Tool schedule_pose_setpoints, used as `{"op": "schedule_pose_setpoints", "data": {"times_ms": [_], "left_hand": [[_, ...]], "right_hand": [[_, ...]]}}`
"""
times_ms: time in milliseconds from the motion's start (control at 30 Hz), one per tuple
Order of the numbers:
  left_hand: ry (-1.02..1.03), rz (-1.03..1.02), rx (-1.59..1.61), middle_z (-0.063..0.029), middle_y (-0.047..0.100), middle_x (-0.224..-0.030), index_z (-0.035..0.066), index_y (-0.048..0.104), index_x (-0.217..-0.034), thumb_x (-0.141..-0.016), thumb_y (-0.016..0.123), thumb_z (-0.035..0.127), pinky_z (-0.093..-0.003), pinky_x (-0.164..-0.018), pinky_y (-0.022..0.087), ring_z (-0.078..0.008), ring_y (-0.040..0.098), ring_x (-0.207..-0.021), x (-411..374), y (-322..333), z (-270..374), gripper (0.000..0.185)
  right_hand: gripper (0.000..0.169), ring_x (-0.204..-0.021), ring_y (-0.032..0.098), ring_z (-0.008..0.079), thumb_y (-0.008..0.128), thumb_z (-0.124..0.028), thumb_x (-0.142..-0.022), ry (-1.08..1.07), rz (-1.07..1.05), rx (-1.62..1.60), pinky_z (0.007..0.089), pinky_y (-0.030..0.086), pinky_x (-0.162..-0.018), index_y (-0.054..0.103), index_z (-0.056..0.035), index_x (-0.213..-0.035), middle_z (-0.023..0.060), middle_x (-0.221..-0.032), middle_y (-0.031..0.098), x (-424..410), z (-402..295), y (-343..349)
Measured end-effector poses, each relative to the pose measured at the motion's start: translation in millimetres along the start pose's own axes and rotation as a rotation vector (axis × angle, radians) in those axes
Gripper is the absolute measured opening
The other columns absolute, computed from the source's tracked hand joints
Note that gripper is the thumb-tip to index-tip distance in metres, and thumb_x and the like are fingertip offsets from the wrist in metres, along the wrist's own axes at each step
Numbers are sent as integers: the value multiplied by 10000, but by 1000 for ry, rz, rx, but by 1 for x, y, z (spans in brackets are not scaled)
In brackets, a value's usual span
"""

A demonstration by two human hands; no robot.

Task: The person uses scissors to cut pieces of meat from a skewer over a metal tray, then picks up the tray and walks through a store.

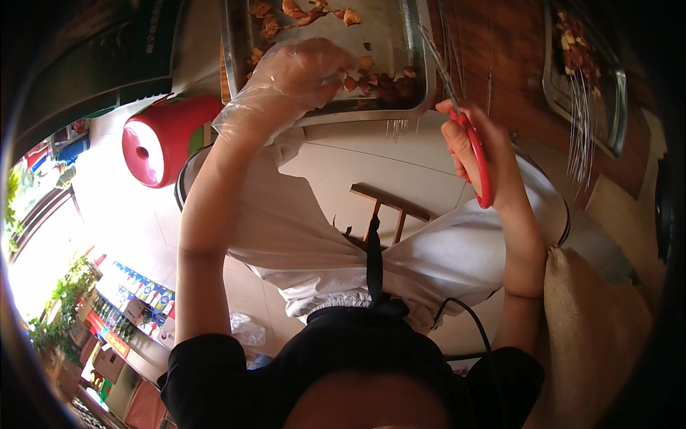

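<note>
My left hand (305,72), in a clear plastic glove, is over a metal tray (370,115) with its fingers curled near small meat pieces (386,84); whether it pinches one is hard to see. Larger raw meat pieces (305,13) lie at the tray's far side. My bare right hand (477,145) grips red-handled scissors (484,182), their blades pointing up beside the tray's right edge. Several thin metal skewers (491,69) lie on the wooden table to the right of that tray.
At the far right a second metal tray (616,128) holds loaded skewers (579,48), their bare ends over its near edge. A red plastic stool (171,128) stands on the floor at left. A cloth-like brown covering (584,322) is beside my right arm. Below the table is a wooden frame (394,201).
</note>
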State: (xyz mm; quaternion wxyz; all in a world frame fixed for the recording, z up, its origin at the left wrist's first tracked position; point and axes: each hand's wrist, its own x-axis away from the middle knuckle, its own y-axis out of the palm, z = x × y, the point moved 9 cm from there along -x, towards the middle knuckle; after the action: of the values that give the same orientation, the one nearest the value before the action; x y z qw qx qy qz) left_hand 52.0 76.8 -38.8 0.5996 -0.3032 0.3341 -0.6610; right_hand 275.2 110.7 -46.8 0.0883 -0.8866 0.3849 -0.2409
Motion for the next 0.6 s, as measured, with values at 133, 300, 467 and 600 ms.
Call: {"op": "schedule_pose_setpoints", "data": {"times_ms": [133,300,467,600], "left_hand": [[67,-23,-131,-9,671,-933,176,721,-847,-744,669,95,-375,-739,549,-256,650,-862,2,11,6,141],[60,-61,-170,-15,672,-901,168,727,-839,-732,677,88,-361,-721,549,-252,657,-822,0,19,8,143],[-293,-58,403,-37,702,-965,94,728,-872,-789,708,95,-287,-768,541,-167,674,-863,-1,6,-12,86],[-532,82,916,-85,703,-1074,29,699,-958,-859,708,121,-280,-855,532,-169,673,-937,7,7,-22,136]], "right_hand": [[433,-622,592,163,703,-336,-909,11,-2,6,295,486,-614,605,21,-1133,120,-713,635,0,0,-2],[406,-605,580,153,713,-299,-905,-12,-1,12,294,476,-594,596,19,-1127,114,-699,623,1,-4,-2],[446,-576,570,168,739,-298,-881,-113,19,120,300,470,-573,566,19,-1143,92,-677,595,4,-16,-1],[511,-593,584,193,764,-305,-852,-274,68,220,318,480,-567,537,20,-1175,81,-707,595,6,-28,5]]}}
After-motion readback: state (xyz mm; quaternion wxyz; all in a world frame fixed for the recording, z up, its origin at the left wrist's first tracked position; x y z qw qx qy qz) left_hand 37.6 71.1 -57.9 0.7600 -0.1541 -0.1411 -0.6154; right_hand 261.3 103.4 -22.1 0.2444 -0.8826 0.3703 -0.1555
